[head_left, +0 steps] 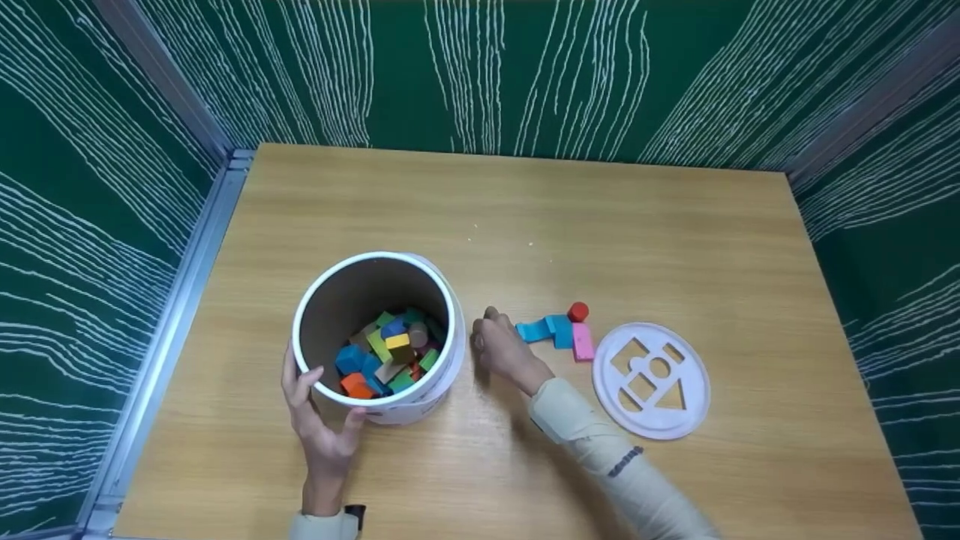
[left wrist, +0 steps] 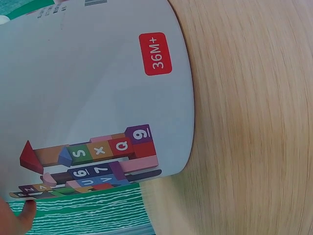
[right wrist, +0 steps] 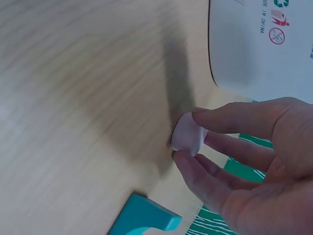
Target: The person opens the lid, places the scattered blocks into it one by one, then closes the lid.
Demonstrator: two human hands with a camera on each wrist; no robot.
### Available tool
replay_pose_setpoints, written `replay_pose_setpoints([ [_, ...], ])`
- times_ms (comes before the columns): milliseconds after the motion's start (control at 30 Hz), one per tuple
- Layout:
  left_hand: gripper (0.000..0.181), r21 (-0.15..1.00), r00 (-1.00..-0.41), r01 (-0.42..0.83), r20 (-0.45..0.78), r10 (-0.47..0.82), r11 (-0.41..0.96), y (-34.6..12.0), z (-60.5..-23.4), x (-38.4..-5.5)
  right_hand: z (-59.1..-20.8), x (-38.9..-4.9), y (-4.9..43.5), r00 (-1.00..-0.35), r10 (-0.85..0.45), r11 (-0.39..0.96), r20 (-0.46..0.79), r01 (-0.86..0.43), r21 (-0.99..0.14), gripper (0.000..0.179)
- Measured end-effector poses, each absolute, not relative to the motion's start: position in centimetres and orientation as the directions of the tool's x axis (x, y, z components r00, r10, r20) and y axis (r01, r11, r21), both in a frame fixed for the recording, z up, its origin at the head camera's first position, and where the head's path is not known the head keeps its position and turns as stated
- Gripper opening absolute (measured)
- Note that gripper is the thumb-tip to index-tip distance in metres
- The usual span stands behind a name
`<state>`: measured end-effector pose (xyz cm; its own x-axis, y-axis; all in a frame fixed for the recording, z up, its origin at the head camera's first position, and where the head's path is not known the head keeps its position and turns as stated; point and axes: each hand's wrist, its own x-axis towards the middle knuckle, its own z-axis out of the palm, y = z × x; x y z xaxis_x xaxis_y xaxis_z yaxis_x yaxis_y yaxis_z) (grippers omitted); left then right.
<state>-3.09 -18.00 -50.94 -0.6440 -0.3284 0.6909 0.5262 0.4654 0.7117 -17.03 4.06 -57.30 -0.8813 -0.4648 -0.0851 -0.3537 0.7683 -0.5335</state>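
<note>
A white round tub (head_left: pixel 451 360) stands at left centre, full of colored blocks (head_left: pixel 397 349) such as yellow, blue, green and orange ones. My left hand (head_left: pixel 324 439) holds its near left side, fingers at the rim and thumb on the outer wall. In the left wrist view, the tub's printed wall (left wrist: pixel 107 93) fills much of the frame. Right of the tub, my right hand (head_left: pixel 502 349) pinches a small pale pink block (right wrist: pixel 187 133) with a rounded outline, low at the tabletop. The fingers partly cover this block.
Right of my right hand lie a blue curved block (head_left: pixel 535 331), another blue block (head_left: pixel 560 331), a pink block (head_left: pixel 582 343) and a red cylinder (head_left: pixel 578 312). A white lid (head_left: pixel 694 386) with shaped holes lies farther right on the wooden table (head_left: pixel 637 225). Green walls surround the table.
</note>
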Motion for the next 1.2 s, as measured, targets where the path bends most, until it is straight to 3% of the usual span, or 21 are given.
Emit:
replay_pose_setpoints([
  [300, 0.067, 0.725, -0.657, 0.497, 0.673, -0.339, 0.477, -18.0, -50.8, -3.0, -57.1, -16.5, 4.3, -0.888, -0.427, 0.793, -0.172, -0.276, -0.544, 0.024],
  [633, 0.066, 0.703, -0.636, 0.52, 0.698, -0.33, 0.485, -18.1, -51.0, -3.2, -56.5, -16.7, 4.6, -0.885, -0.454, 0.724, -0.106, -0.298, -0.622, 0.019],
  [867, 0.07, 0.689, -0.616, 0.538, 0.715, -0.331, 0.486, -18.9, -53.1, -3.7, -55.6, -16.6, 4.7, -0.886, -0.462, 0.709, -0.039, -0.342, -0.616, 0.01],
  [1033, 0.071, 0.695, -0.622, 0.526, 0.707, -0.336, 0.49, -19.2, -53.8, -3.8, -55.1, -16.4, 4.9, -0.895, -0.444, 0.716, -0.035, -0.331, -0.615, 0.018],
  [1200, 0.069, 0.703, -0.63, 0.523, 0.7, -0.336, 0.483, -18.6, -52.2, -3.4, -54.6, -16.2, 5.0, -0.904, -0.427, 0.709, -0.027, -0.316, -0.631, 0.024],
])
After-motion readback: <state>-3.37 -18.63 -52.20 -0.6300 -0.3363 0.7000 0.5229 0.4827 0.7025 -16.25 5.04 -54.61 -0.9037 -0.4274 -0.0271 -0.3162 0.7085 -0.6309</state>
